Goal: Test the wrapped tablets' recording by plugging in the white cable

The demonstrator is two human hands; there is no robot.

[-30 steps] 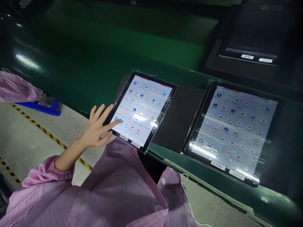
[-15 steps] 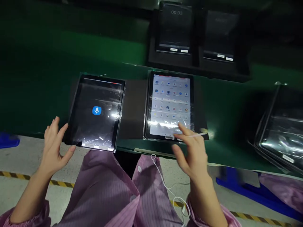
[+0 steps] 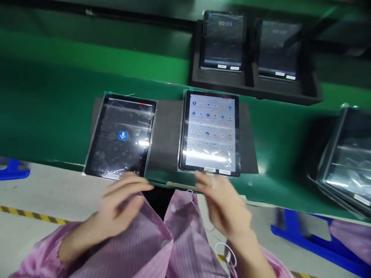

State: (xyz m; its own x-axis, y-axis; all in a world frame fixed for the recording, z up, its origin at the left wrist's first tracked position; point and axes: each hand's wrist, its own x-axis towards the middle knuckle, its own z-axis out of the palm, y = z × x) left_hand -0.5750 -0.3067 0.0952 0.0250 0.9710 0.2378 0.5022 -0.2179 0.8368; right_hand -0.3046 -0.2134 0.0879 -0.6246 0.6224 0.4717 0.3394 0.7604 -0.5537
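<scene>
Two film-wrapped tablets lie side by side on a dark mat (image 3: 165,131) on the green belt. The left tablet (image 3: 120,137) shows a dark screen with a blue microphone icon. The right tablet (image 3: 210,133) shows a white screen of app icons. My left hand (image 3: 121,206) hovers just below the left tablet's near edge, fingers stretched out and blurred, holding nothing. My right hand (image 3: 224,204) is below the right tablet's near edge, fingers loosely spread, also holding nothing. Neither hand touches a tablet.
A black tray (image 3: 252,83) at the back holds two dark tablets showing timers. More wrapped tablets (image 3: 344,162) lie at the right. A white cable (image 3: 203,216) hangs over my pink coat. Blue objects (image 3: 313,239) and yellow-black floor tape (image 3: 31,214) are below the belt.
The left tablet's screen went from app icons to a dark microphone screen. Both hands have drawn back from the tablets toward my body; my right hand left the right tablet's lower edge.
</scene>
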